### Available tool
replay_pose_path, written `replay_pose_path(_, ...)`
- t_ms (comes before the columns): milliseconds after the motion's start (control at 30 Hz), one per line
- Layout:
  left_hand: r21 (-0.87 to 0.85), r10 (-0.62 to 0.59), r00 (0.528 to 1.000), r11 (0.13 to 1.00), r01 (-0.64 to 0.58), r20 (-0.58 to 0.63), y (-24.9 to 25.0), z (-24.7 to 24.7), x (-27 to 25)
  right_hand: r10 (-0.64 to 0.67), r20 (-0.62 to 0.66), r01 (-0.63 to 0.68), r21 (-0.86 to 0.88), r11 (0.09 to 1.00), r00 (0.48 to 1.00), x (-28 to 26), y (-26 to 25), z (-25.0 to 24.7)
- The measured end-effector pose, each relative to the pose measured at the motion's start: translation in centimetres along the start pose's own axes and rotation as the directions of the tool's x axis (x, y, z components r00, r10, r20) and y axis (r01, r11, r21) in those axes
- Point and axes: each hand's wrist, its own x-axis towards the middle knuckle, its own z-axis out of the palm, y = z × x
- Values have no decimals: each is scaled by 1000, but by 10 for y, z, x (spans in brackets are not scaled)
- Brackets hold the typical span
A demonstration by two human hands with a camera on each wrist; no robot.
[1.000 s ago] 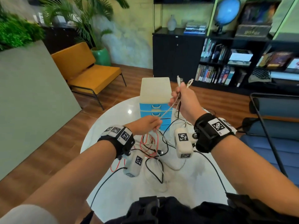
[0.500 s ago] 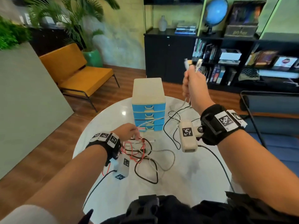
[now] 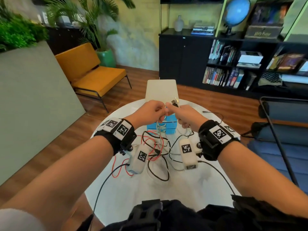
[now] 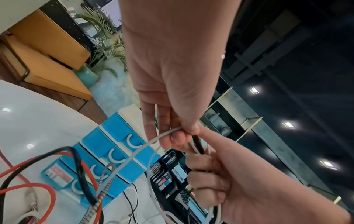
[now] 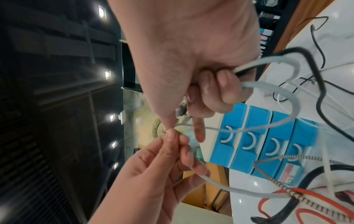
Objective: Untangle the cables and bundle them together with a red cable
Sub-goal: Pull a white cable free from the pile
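My right hand (image 3: 180, 114) is raised in front of the drawer unit and grips a bunch of grey, white and black cables (image 5: 287, 97), with their plug ends (image 3: 175, 102) sticking up from the fist. Touching it, my left hand (image 3: 155, 112) pinches a thin grey cable (image 4: 134, 153) between thumb and fingers. The cables hang down to a tangle (image 3: 158, 152) on the white round table (image 3: 166, 194). A red cable (image 3: 115, 167) lies looped in that tangle, held by neither hand. A braided cable (image 4: 101, 181) runs through it too.
A white drawer unit with blue drawers (image 3: 160, 90) stands at the table's far side, right behind my hands. A loose black cable (image 3: 215, 113) lies at the far right of the table. A dark chair (image 3: 283, 130) stands to the right, a yellow bench (image 3: 93, 77) on the left.
My right hand came down from high above the drawer unit with its cables. My left hand rose from the tangle on the table, met the right hand and pinched a grey cable.
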Motion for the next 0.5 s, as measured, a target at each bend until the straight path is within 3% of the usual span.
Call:
replay_pose_path(167,-130,-4,983,991,29,185,-4,7,-8,-101,91,79,217,973,991,4,2,5)
replay_pose_path(233,-134,1,977,991,28,215,-7,14,-10,-134,109,106,227,968,985,3,-1,3)
replay_pose_path(500,-34,-61,964,997,73,258,-60,46,-12,-244,-96,262,356,897,965,-5,-24,-19)
